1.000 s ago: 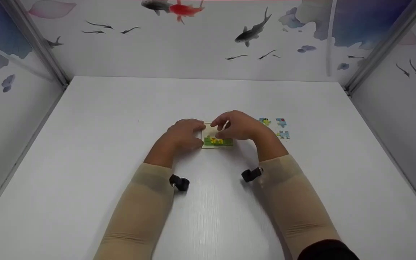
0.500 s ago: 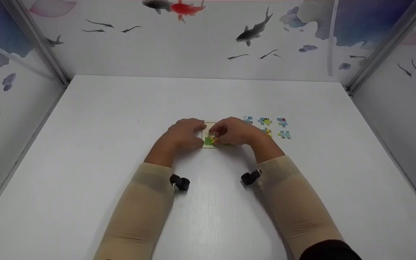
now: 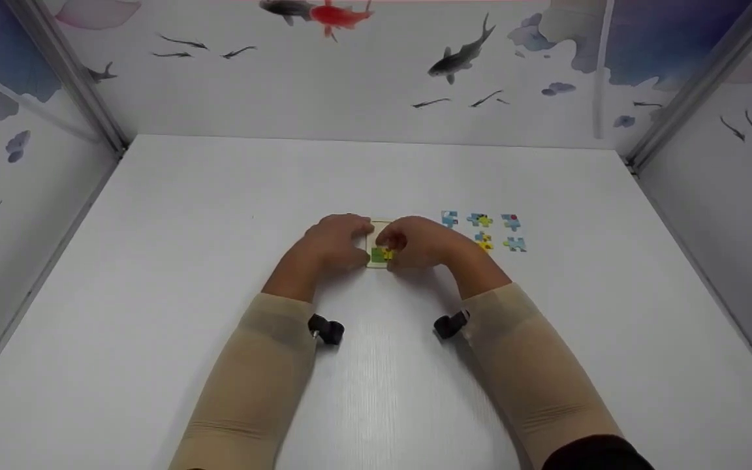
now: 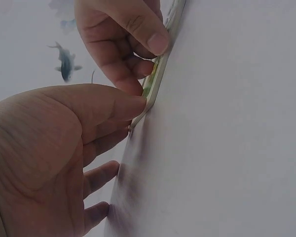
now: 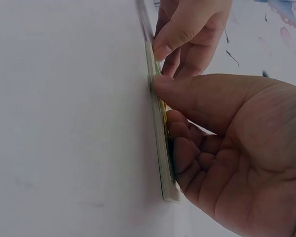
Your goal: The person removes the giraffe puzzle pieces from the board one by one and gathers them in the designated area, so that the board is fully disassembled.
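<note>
board: we see the small pale wooden board (image 3: 382, 230) flat on the white table (image 3: 376, 398), between the two hands, its right side hidden under the right one.
green part: inside the board, along its near edge, we find a green puzzle part (image 3: 378, 255) with yellow beside it; the rest of that row is covered by fingers.
left hand: we see the left hand (image 3: 339, 243) with thumb and fingers spread and fairly straight, thumb and forefinger touching the board's left side, two other fingertips down on the table in the left wrist view.
right hand: we see the right hand (image 3: 423, 241) over the board, fingers curled towards the green part, thumb against the near edge; we cannot tell whether it pinches a piece.
loose pieces: to the right of the board we count five, apart from one another. far row: a blue-and-white piece (image 3: 450, 219), a blue-and-yellow piece (image 3: 480, 220), a red-dotted piece (image 3: 511, 222). near row: a mostly yellow piece (image 3: 484, 241) and a blue piece (image 3: 516, 244).
sleeves: we see beige sleeves (image 3: 252, 365) on both forearms, a black camera (image 3: 328, 330) at each wrist.
walls: white, we note, with a red fish (image 3: 337, 15) and dark fish (image 3: 461, 57) printed behind the table.
</note>
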